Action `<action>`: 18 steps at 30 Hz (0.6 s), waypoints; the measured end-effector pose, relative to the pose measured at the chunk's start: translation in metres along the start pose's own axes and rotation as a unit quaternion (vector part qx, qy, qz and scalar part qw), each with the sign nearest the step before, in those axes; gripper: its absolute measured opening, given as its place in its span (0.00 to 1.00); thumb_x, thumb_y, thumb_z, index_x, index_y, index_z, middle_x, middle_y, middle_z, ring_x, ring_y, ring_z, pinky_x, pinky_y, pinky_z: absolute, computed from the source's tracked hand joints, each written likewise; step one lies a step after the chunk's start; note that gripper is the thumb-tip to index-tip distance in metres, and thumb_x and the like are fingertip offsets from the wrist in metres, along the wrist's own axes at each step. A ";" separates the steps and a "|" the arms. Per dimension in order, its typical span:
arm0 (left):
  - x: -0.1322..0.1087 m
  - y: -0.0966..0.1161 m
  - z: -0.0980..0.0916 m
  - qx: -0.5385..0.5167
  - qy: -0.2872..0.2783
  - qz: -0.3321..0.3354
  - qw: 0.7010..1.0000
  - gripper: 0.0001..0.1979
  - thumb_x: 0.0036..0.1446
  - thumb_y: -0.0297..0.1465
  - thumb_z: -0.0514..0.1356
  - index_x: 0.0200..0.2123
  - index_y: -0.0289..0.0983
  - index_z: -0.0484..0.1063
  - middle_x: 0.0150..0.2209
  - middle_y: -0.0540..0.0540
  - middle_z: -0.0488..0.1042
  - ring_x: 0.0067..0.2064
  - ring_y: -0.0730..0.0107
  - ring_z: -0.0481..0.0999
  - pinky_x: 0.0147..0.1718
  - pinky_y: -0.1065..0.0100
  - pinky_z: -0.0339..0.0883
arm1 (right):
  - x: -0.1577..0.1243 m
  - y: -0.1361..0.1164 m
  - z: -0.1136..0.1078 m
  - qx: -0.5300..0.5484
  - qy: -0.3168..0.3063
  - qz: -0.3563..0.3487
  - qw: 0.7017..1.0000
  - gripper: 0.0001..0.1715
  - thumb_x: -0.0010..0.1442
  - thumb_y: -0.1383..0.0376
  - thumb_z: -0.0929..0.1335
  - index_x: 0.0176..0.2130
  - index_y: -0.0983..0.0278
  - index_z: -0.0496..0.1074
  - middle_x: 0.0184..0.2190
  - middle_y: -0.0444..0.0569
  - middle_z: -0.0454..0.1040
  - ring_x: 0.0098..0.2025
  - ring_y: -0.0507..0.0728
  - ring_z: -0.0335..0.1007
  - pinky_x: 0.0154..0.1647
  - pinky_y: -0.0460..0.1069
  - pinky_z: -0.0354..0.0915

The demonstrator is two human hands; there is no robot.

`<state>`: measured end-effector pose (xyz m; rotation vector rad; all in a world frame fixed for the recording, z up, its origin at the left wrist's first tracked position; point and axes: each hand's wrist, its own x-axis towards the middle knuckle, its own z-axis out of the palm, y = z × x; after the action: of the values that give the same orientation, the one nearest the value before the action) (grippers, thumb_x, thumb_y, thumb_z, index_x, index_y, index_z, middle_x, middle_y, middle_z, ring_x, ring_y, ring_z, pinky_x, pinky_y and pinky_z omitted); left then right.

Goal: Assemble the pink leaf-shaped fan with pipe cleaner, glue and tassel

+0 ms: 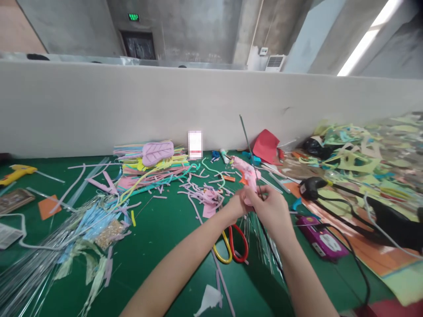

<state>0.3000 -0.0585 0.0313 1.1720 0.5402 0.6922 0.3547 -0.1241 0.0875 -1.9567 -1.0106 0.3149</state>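
Green tabletop (155, 237), left fingers (242, 197) around one pink glue gun (246, 168), right fingers (266, 197) pinching one dark stem (245, 132)

Grey concrete walls (198, 31), green exit sign (134, 17), dark doorway (139, 45), bright strip light (360, 48).

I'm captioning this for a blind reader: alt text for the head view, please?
A person's left hand and right hand meet at a pink glue gun and a thin dark green stem over a green table. Red and yellow scissors handles show below, with pastel strips farther left.
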 end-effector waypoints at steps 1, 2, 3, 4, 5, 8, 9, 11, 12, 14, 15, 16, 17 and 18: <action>-0.003 -0.001 0.000 -0.007 -0.004 -0.004 1.000 0.06 0.49 0.30 0.64 0.29 0.33 0.74 0.27 0.45 0.76 0.32 0.65 0.74 0.30 0.68 0.68 | -0.002 -0.002 0.000 -0.003 -0.005 -0.002 1.000 0.22 0.51 0.47 0.67 0.24 0.61 0.63 0.15 0.45 0.70 0.18 0.54 0.62 0.21 0.47 0.55; -0.007 0.000 -0.001 -0.015 -0.005 -0.008 1.000 0.08 0.48 0.33 0.65 0.27 0.34 0.73 0.27 0.45 0.76 0.33 0.64 0.74 0.31 0.67 0.68 | -0.004 -0.004 0.000 -0.013 -0.002 -0.007 1.000 0.22 0.51 0.46 0.67 0.24 0.61 0.62 0.14 0.44 0.68 0.18 0.54 0.62 0.21 0.47 0.55; -0.013 0.000 -0.004 -0.024 -0.003 -0.010 1.000 0.10 0.48 0.36 0.66 0.26 0.34 0.73 0.27 0.44 0.76 0.34 0.63 0.75 0.32 0.67 0.69 | -0.007 -0.006 0.001 -0.030 0.009 -0.013 0.999 0.22 0.50 0.46 0.67 0.24 0.60 0.61 0.14 0.43 0.67 0.17 0.53 0.61 0.21 0.47 0.54; -0.019 0.002 -0.009 -0.035 -0.003 -0.013 0.999 0.13 0.48 0.39 0.66 0.26 0.34 0.72 0.28 0.44 0.76 0.35 0.62 0.75 0.33 0.66 0.69 | -0.009 -0.008 0.002 -0.046 0.021 -0.021 0.999 0.22 0.50 0.46 0.67 0.24 0.60 0.60 0.14 0.42 0.67 0.17 0.53 0.61 0.21 0.47 0.54; -0.027 0.005 -0.014 -0.050 -0.001 -0.013 0.999 0.17 0.48 0.44 0.65 0.28 0.35 0.72 0.30 0.43 0.77 0.36 0.62 0.76 0.34 0.66 0.69 | -0.011 -0.010 0.003 -0.056 0.033 -0.029 0.997 0.22 0.50 0.46 0.68 0.25 0.60 0.59 0.15 0.42 0.67 0.18 0.54 0.62 0.22 0.47 0.55; -0.051 0.016 -0.025 -0.112 -0.010 -0.011 0.994 0.25 0.54 0.54 0.56 0.35 0.36 0.70 0.35 0.42 0.77 0.39 0.63 0.76 0.35 0.67 0.69 | -0.017 -0.012 0.011 -0.052 0.031 -0.029 0.998 0.21 0.50 0.47 0.68 0.26 0.59 0.60 0.17 0.45 0.70 0.20 0.55 0.65 0.23 0.47 0.56; -0.059 0.019 -0.026 -0.154 -0.016 -0.011 0.988 0.25 0.53 0.54 0.57 0.37 0.36 0.70 0.37 0.42 0.77 0.41 0.63 0.76 0.36 0.68 0.69 | -0.019 -0.011 0.015 -0.039 0.018 -0.024 0.999 0.21 0.50 0.47 0.68 0.27 0.60 0.61 0.18 0.46 0.71 0.20 0.56 0.66 0.23 0.47 0.57; -0.072 0.024 -0.025 -0.194 0.003 -0.007 0.981 0.24 0.50 0.50 0.64 0.40 0.37 0.69 0.39 0.43 0.76 0.42 0.64 0.76 0.35 0.71 0.68 | -0.023 -0.007 0.023 -0.003 -0.011 -0.016 1.000 0.22 0.52 0.46 0.67 0.30 0.61 0.63 0.20 0.47 0.73 0.21 0.56 0.67 0.22 0.47 0.57; -0.077 0.026 -0.022 -0.201 0.023 -0.006 0.979 0.24 0.47 0.48 0.67 0.41 0.37 0.69 0.40 0.43 0.76 0.42 0.64 0.76 0.34 0.72 0.67 | -0.026 -0.005 0.026 0.016 -0.026 -0.016 0.999 0.22 0.53 0.46 0.66 0.32 0.62 0.65 0.21 0.48 0.73 0.21 0.57 0.67 0.21 0.47 0.57; -0.084 0.025 -0.017 -0.198 0.068 -0.001 0.978 0.25 0.46 0.46 0.68 0.42 0.36 0.69 0.40 0.43 0.77 0.41 0.63 0.77 0.32 0.73 0.67 | -0.033 0.000 0.032 0.048 -0.056 -0.022 0.997 0.23 0.57 0.46 0.64 0.37 0.63 0.67 0.23 0.50 0.75 0.22 0.57 0.69 0.22 0.47 0.59; -0.087 0.024 -0.015 -0.194 0.088 0.002 0.977 0.25 0.47 0.45 0.68 0.43 0.36 0.69 0.40 0.42 0.76 0.41 0.63 0.77 0.31 0.73 0.67 | -0.037 0.002 0.033 0.065 -0.071 -0.024 0.995 0.23 0.59 0.47 0.62 0.39 0.63 0.68 0.25 0.50 0.75 0.24 0.57 0.70 0.23 0.47 0.61; -0.091 0.021 -0.014 -0.190 0.105 0.004 0.976 0.24 0.48 0.45 0.67 0.44 0.36 0.70 0.40 0.42 0.76 0.42 0.63 0.77 0.31 0.72 0.68 | -0.042 0.003 0.033 0.085 -0.087 -0.024 0.992 0.25 0.61 0.47 0.60 0.40 0.64 0.69 0.26 0.51 0.75 0.25 0.57 0.71 0.25 0.47 0.62; -0.095 0.019 -0.013 -0.185 0.120 0.006 0.975 0.24 0.50 0.44 0.66 0.45 0.37 0.70 0.41 0.43 0.76 0.42 0.63 0.77 0.32 0.72 0.68 | -0.046 0.004 0.032 0.108 -0.101 -0.023 0.989 0.26 0.62 0.46 0.58 0.42 0.64 0.69 0.27 0.50 0.75 0.25 0.57 0.70 0.25 0.47 0.63; -0.101 0.016 -0.014 -0.181 0.136 0.005 0.974 0.23 0.51 0.44 0.66 0.46 0.38 0.70 0.40 0.44 0.76 0.41 0.65 0.77 0.32 0.72 0.68 | -0.051 0.004 0.030 0.131 -0.110 -0.019 0.985 0.27 0.63 0.46 0.57 0.44 0.64 0.69 0.26 0.49 0.74 0.25 0.56 0.70 0.25 0.47 0.63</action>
<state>0.2183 -0.1199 0.0451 0.7436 0.6056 0.9251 0.3079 -0.1458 0.0591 -1.6877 -1.0851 0.6210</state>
